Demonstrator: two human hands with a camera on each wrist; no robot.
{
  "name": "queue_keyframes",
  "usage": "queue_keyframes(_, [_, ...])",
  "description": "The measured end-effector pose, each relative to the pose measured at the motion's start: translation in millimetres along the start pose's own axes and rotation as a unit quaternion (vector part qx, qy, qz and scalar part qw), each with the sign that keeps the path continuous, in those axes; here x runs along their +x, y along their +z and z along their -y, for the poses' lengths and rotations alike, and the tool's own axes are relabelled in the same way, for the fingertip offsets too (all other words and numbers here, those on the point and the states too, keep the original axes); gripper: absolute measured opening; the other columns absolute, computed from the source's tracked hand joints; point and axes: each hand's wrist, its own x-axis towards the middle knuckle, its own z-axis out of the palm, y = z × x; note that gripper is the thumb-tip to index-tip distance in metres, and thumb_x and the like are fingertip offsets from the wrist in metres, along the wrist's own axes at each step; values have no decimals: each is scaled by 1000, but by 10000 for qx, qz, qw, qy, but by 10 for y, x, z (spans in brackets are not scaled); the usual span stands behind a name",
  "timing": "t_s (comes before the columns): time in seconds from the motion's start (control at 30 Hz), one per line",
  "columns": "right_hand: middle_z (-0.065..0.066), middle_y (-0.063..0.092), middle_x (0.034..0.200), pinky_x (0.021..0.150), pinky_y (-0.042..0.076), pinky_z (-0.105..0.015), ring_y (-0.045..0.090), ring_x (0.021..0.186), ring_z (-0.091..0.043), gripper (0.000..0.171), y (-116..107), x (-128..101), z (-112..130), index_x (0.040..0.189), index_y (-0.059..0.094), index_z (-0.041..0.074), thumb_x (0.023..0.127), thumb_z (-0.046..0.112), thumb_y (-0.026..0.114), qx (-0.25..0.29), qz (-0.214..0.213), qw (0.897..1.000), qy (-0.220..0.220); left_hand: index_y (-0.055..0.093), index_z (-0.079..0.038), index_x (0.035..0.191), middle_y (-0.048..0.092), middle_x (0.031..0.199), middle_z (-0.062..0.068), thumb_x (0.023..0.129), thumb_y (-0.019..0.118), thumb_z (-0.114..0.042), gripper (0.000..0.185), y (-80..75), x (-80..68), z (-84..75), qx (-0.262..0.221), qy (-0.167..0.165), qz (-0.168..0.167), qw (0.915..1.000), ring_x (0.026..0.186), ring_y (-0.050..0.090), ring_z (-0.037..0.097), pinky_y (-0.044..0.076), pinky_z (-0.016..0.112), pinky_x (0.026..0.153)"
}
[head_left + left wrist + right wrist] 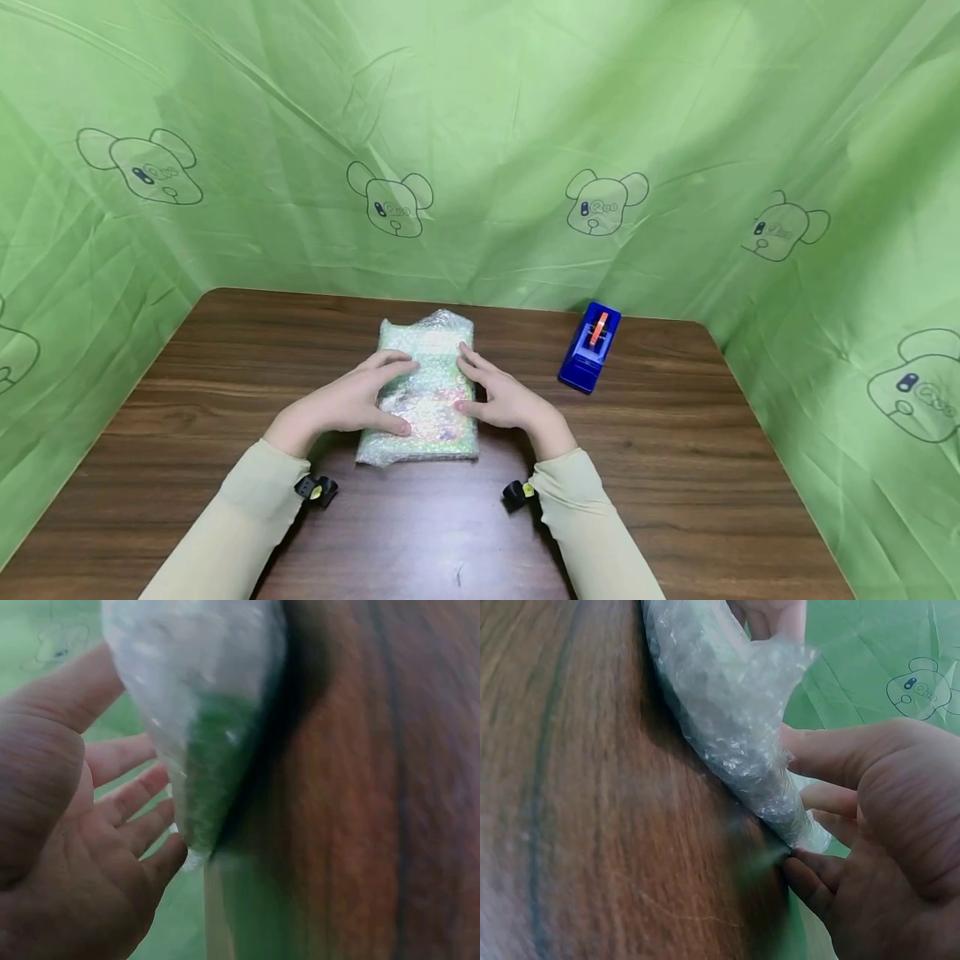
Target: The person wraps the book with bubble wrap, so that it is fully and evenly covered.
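Note:
A flat packet wrapped in bubble wrap lies on the brown wooden table, near its middle. My left hand rests on the packet's left side with straight fingers spread over the wrap. My right hand lies against its right edge, fingers extended along the top. In the left wrist view the bubble wrap bulges beside the left hand's fingers. The right wrist view shows the wrap's edge touching the right hand's fingers.
A blue tape dispenser with an orange roll stands on the table to the right of the packet. Green sheeting with bear outlines walls the table on three sides. The table's front edge lies below my forearms.

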Motion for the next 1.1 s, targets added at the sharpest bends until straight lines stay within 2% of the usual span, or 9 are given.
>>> queue_keyframes(0.2, [-4,3,185,134,23,-50,12,168,-30,80,4,-1,-14,171,25,1,109,25,69,61,85,9999,4,38,-7,170,21,180,19,90,89,-50,105,9,-30,76,-98,132,117,9998,160,31,48,34,70,124])
queue_keyframes(0.4, [-4,-1,185,134,20,-50,6,169,-28,80,3,-3,-25,172,21,2,111,26,66,93,204,9997,-14,46,-16,168,19,181,20,95,85,-48,88,-11,-57,77,-39,333,215,9992,161,28,49,34,71,123])
queue_keyframes(0.53, [-3,-1,185,135,19,-50,4,169,-27,80,3,-11,-33,173,20,3,111,28,66,88,216,9997,-19,48,-14,167,17,181,21,97,84,-46,85,-15,-58,53,6,360,287,9989,163,24,49,32,70,125])
queue_keyframes(0.67, [-2,-1,185,135,20,-50,4,169,-27,81,-2,-24,-51,173,21,5,111,29,67,85,213,9997,28,45,-10,168,20,181,18,96,86,-41,88,-5,-44,19,5,425,260,9988,165,19,47,26,68,128])
queue_keyframes(0.8, [-1,0,185,135,20,-51,5,169,-27,81,-12,-26,-52,173,22,5,110,30,67,118,202,9997,24,47,-7,166,29,178,14,95,87,-35,86,2,-35,-12,23,418,273,9988,165,17,46,23,69,129])
queue_keyframes(0.97, [-2,1,185,134,21,-52,7,169,-27,81,-14,-15,-53,173,22,5,110,32,66,90,202,9998,-16,51,-3,162,33,177,15,97,85,-35,80,-5,-47,-51,158,400,329,9985,165,23,42,25,76,125])
queue_keyframes(1.1, [-2,2,185,134,21,-51,8,168,-27,82,-22,-16,-54,173,23,5,110,32,67,46,216,9998,-19,53,-3,161,34,176,16,97,85,-34,78,-16,-53,-71,139,430,309,9985,163,28,41,30,68,126])
